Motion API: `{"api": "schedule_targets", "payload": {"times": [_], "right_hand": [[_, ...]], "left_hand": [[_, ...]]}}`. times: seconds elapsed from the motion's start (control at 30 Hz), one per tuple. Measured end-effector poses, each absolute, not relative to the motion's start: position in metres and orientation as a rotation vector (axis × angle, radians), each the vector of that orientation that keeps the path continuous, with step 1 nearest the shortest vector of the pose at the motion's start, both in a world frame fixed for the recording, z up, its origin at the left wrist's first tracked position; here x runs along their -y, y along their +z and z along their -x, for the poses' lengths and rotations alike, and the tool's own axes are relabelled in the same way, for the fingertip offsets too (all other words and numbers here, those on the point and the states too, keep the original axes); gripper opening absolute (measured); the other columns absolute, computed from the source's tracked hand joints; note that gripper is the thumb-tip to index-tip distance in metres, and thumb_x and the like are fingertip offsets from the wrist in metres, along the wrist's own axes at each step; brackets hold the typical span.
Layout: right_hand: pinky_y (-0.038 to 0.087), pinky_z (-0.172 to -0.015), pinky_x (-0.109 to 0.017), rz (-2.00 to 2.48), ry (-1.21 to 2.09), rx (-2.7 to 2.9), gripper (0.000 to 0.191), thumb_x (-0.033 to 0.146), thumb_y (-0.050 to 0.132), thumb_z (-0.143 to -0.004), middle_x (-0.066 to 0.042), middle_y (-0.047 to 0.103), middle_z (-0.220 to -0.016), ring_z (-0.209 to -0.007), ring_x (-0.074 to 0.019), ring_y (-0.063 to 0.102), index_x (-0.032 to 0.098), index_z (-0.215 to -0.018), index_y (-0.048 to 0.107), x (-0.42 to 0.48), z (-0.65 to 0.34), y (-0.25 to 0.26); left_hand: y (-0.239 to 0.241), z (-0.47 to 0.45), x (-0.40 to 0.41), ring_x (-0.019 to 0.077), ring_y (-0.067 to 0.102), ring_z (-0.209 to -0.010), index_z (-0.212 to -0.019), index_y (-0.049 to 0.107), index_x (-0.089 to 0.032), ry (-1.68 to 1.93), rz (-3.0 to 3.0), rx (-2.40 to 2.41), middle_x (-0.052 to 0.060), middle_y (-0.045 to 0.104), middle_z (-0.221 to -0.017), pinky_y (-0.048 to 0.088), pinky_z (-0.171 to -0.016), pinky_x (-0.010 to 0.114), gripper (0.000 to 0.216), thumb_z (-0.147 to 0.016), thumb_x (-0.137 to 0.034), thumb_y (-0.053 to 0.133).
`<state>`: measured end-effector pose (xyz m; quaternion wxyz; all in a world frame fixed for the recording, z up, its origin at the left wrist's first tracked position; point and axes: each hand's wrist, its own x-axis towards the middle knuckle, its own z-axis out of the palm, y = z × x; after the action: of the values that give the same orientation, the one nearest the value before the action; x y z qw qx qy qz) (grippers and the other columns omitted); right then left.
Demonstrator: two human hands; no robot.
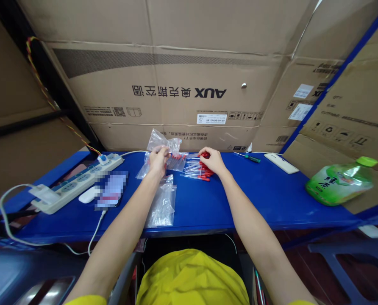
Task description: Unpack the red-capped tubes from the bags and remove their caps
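Note:
My left hand [159,161] is closed on a clear plastic bag [174,146] at the back of the blue table. Several red ends show inside that bag, just right of my fingers. A pile of thin clear tubes with red caps [197,169] lies to its right, the caps facing right. Over those caps, my right hand [212,161] has its thumb and fingers pinched on a red-capped tube; how many it grips is hidden. Nearer to me, below my left hand, a stack of clear zip bags [162,203] lies flat.
On the left are a power strip [81,182], a phone [112,190] with a cable and a white mouse-like object [89,194]. To the right lie a green screwdriver [251,158], a white slab [281,163] and a green tea bottle [338,182]. Cardboard [176,67] walls the back.

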<state>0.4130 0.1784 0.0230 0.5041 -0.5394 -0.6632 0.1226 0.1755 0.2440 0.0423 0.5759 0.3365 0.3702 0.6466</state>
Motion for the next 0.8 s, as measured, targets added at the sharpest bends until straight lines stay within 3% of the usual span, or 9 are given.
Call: {"api": "schedule_targets", "payload": {"times": [0.2, 0.37, 0.6, 0.8], "right_hand": [[0.052, -0.086, -0.032, 1.233, 0.246, 1.641, 0.018, 0.024, 0.059, -0.082, -0.001, 0.075, -0.094, -0.084, -0.0184, 0.068, 0.024, -0.095, 0.072, -0.181, -0.414, 0.023], [0.053, -0.083, -0.033, 1.324, 0.286, 1.581, 0.027, 0.029, 0.058, -0.087, -0.002, 0.076, -0.094, -0.084, -0.0202, 0.069, 0.024, -0.111, 0.071, -0.185, -0.421, 0.016], [0.053, -0.091, -0.036, 1.509, 0.271, 1.451, 0.023, 0.038, 0.058, -0.095, -0.004, 0.078, -0.104, -0.093, -0.0217, 0.069, 0.026, -0.109, 0.071, -0.196, -0.437, -0.003], [0.051, -0.098, -0.037, 1.55, 0.292, 1.479, 0.019, 0.033, 0.055, -0.097, -0.003, 0.077, -0.097, -0.095, -0.0214, 0.07, 0.025, -0.1, 0.072, -0.207, -0.444, -0.018]], "left_hand": [[0.044, -0.177, -0.24, 0.0102, 0.065, -0.07, -0.086, 0.061, -0.019, 1.494, -0.794, -0.854, -0.001, 0.068, -0.08, 0.054, -0.069, 0.021, 0.023, -0.072, -0.015, 0.08], [0.044, -0.18, -0.238, 0.0117, 0.065, -0.071, -0.085, 0.062, -0.018, 1.455, -0.785, -0.872, 0.001, 0.068, -0.082, 0.055, -0.07, 0.024, 0.02, -0.072, -0.011, 0.076], [0.04, -0.183, -0.237, 0.0113, 0.064, -0.07, -0.085, 0.063, -0.017, 1.406, -0.819, -0.846, 0.0, 0.068, -0.082, 0.055, -0.071, 0.025, 0.021, -0.069, -0.014, 0.076], [0.041, -0.183, -0.237, 0.0111, 0.063, -0.067, -0.085, 0.063, -0.017, 1.396, -0.799, -0.862, 0.0, 0.067, -0.079, 0.054, -0.069, 0.025, 0.02, -0.07, -0.013, 0.075]]}}
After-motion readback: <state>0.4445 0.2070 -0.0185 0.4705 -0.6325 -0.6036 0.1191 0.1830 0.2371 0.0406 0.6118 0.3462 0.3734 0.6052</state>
